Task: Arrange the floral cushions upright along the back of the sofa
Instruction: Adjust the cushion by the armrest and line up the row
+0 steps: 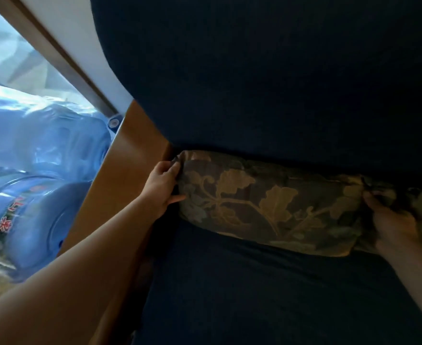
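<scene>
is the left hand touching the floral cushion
Touching. The head view shows the left hand with its fingers pinching the end corner of the floral cushion, next to the wooden armrest.

Two blue water jugs [38,170] lie stacked on their sides at left. A wooden panel [120,175] stands beside them, with a window frame [55,56] above.

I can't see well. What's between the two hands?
In the head view, the floral cushion stretches between the left hand and right hand, each holding one end.
</scene>
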